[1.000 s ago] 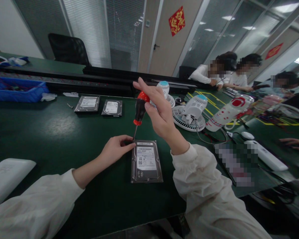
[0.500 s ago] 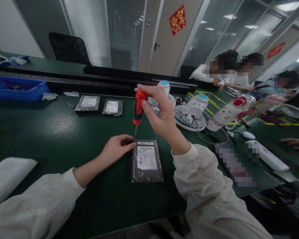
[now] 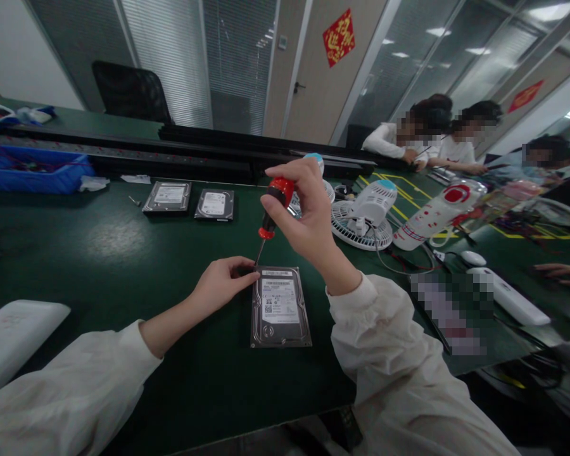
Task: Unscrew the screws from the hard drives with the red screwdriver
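A hard drive with a white label lies flat on the green table in front of me. My left hand grips its far left corner, the thumb on top and the fingers along the edge. In my right hand is a red and black screwdriver, held by its handle. The screwdriver leans to the right, and its tip is down at that same corner beside my left fingertips. Whether the tip sits in a screw is too small to tell.
Two more hard drives, one on the left and one beside it, lie farther back. A blue bin stands at the far left. White fans, a bottle and a power strip are at the right. Other people sit beyond.
The screwdriver's handle has tilted to the right and my right hand has turned with it. Its tip stays at the corner; my left hand and the hard drive have not moved.
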A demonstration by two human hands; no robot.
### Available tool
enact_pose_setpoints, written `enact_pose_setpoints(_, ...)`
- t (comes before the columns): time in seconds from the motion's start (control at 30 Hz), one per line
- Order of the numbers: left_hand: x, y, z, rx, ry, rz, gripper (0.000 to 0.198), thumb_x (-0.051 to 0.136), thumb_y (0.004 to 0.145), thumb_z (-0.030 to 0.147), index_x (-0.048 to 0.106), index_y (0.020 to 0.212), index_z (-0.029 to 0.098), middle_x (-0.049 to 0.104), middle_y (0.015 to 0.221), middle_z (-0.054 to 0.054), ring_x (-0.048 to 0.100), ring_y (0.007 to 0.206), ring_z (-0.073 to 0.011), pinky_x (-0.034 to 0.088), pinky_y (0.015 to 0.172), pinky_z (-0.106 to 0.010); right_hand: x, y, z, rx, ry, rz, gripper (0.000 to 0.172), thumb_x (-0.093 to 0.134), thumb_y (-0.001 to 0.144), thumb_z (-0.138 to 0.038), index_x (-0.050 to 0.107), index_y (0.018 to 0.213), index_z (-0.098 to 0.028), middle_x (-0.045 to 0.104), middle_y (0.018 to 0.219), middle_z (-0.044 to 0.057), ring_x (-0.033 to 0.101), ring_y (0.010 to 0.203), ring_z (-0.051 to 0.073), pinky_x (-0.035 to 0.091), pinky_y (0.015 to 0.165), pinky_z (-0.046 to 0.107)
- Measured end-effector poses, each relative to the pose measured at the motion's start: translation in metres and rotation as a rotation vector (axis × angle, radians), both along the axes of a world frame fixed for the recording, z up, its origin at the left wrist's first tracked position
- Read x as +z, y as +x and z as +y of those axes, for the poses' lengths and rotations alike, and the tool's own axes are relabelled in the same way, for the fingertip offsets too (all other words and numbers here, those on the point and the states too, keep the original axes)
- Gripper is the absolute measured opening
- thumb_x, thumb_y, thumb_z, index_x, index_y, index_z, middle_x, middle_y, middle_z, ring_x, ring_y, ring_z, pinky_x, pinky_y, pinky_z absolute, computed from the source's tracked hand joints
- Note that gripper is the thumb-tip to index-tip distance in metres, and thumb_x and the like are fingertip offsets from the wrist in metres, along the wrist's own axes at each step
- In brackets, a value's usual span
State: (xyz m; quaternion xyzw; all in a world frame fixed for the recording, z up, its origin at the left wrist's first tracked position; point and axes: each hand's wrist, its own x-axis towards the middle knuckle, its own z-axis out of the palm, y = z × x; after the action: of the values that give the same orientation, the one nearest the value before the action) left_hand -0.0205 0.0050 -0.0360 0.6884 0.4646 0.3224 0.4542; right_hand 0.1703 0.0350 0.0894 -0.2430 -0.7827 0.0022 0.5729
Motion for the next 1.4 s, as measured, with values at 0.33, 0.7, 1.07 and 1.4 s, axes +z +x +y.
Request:
enact_pose_setpoints(0.33, 0.0012, 0.0012, -0.0002, 0.003, 0.007, 0.012, 0.040, 0.072, 0.086, 0.051, 0.077, 0.112, 0.022, 0.080, 0.108, -0.007, 0.075, 0.093, -0.0267, 0.057, 0.085, -0.041, -0.0018, -0.0005, 0.0028, 0.062, -0.032, -0.012, 0.033, 0.054, 0.101, -0.043, 0.065, 0.124, -0.022, 0.068, 0.114, 0.008, 0.065, 0.114, 0.023, 0.056, 0.103, 0.048)
enact_pose_setpoints(0.7, -0.0013, -0.0004, 0.0004, 0.005, 0.021, 0.020, 0.040, 0.072, 0.086, 0.053, 0.077, 0.112, 0.023, 0.080, 0.109, -0.007, 0.074, 0.094, -0.0268, 0.057, 0.086, -0.042, -0.0051, -0.0001, 0.0031, 0.099, -0.079, -0.046, 0.042, 0.051, 0.103, -0.047, 0.055, 0.137, -0.022, 0.067, 0.127, 0.011, 0.067, 0.114, 0.022, 0.060, 0.099, 0.044)
enact_pose_setpoints(1.07, -0.0026, -0.0011, 0.0008, -0.001, 0.010, 0.012, 0.043, 0.072, 0.086, 0.054, 0.077, 0.114, 0.022, 0.080, 0.112, -0.007, 0.074, 0.097, -0.0276, 0.058, 0.088, -0.044, -0.0014, 0.0001, 0.0004, 0.076, -0.010, -0.046, 0.035, 0.054, 0.102, -0.043, 0.064, 0.129, -0.022, 0.069, 0.117, 0.008, 0.065, 0.113, 0.022, 0.056, 0.103, 0.046)
enact_pose_setpoints(1.4, -0.0019, -0.0007, 0.0009, 0.002, 0.013, 0.013, 0.040, 0.072, 0.086, 0.051, 0.077, 0.113, 0.022, 0.080, 0.110, -0.006, 0.074, 0.095, -0.0267, 0.057, 0.088, -0.043, -0.0022, -0.0002, 0.0028, 0.101, 0.019, -0.044, 0.037, 0.050, 0.104, -0.041, 0.063, 0.131, -0.021, 0.068, 0.117, 0.008, 0.064, 0.115, 0.023, 0.054, 0.107, 0.049)
